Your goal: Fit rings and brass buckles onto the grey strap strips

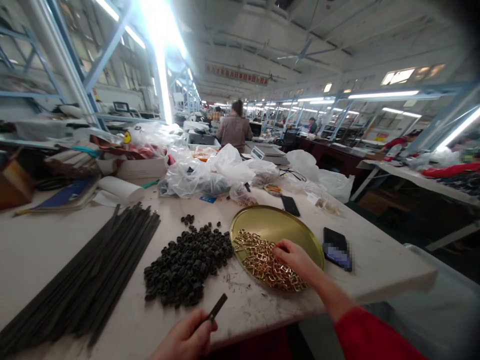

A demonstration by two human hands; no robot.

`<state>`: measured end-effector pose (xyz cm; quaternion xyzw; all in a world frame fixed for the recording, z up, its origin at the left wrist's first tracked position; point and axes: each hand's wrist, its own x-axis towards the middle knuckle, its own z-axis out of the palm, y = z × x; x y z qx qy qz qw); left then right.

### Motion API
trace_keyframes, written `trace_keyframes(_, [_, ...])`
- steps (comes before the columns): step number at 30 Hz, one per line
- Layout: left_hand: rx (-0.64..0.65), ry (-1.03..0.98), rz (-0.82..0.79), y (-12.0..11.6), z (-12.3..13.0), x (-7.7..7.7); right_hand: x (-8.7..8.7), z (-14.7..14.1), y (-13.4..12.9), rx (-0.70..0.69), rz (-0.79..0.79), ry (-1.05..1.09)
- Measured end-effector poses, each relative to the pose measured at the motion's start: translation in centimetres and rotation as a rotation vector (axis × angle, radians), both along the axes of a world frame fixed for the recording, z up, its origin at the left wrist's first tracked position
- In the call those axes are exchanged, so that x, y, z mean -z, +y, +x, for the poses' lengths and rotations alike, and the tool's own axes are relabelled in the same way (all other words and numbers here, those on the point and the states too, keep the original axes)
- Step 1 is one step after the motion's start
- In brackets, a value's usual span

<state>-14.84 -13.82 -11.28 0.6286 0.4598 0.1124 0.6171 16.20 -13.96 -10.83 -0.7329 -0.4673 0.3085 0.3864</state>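
Note:
My left hand (pixel 189 334) is closed round a short dark strap (pixel 218 306), whose free end points up and to the right at the table's front edge. Over the round gold tray (pixel 277 218), my right hand (pixel 290 254) has its fingers pinched together at the pile of small gold metal buckles (pixel 264 260). Whatever sits between those fingertips is hidden. Left of the tray lies a heap of small black loops (pixel 187 262). Long dark strips (pixel 86 275) are stacked in a bundle farther left.
Two dark phones (pixel 290 205) (pixel 336 247) lie behind and right of the tray. Clear plastic bags (pixel 210 172) crowd the table's back, with a paper roll (pixel 120 190) at back left. Beyond, a person (pixel 234 129) stands facing away. The table's right edge (pixel 397 240) drops to the floor.

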Motion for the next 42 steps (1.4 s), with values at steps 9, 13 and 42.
trace_keyframes(9, [-0.074, -0.094, 0.067, 1.0, 1.7, -3.9, -2.0, -12.5, -3.0, -0.326, -0.039, 0.628])
trace_keyframes(13, [-0.121, -0.101, 0.01, 0.4, 1.1, -3.7, -1.2, -14.6, -3.8, -0.337, -0.063, 0.717])
trace_keyframes(42, [-0.239, -0.061, -0.052, 0.1, -0.8, 0.4, 2.6, -18.8, -5.5, 0.118, -0.062, 1.234])
